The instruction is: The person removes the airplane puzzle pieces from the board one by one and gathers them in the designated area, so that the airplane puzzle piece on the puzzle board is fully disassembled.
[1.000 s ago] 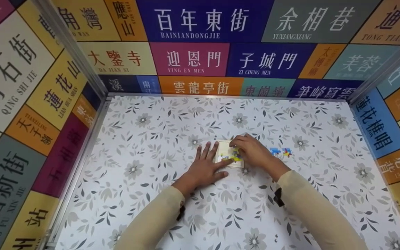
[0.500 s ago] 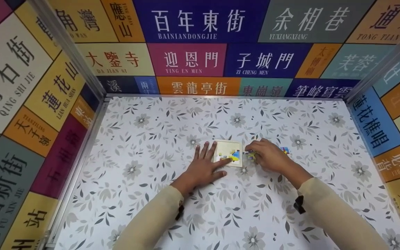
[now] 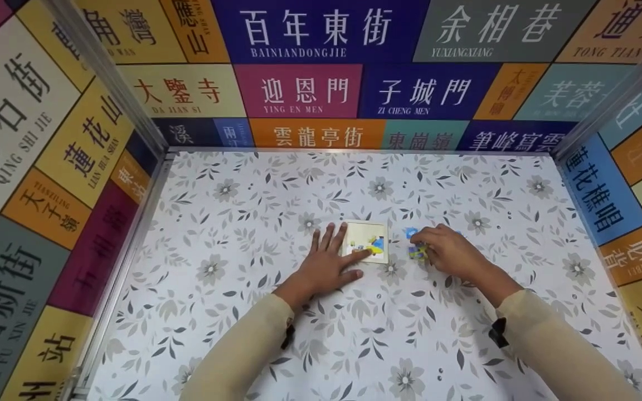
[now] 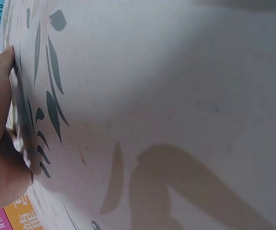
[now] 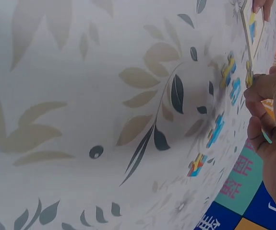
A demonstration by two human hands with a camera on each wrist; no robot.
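A small square puzzle board with a pale wooden frame lies on the table, its lower part filled with blue and yellow pieces. My left hand rests at the board's left edge, fingers spread and straight, the index finger touching the yellow part. To the right of the board, my right hand pinches a small yellowish puzzle piece between thumb and finger. Beneath and beside it lie loose pieces: a blue one, a yellow-and-blue one, and a red, yellow and blue one.
A white sheet with grey flowers and leaves covers the table. Panels printed with large characters stand at the back and both sides, with a metal rail at the left corner.
My right hand has moved from over the board to the right, above the loose pieces, uncovering the board's right side. My left hand has stayed on the board.
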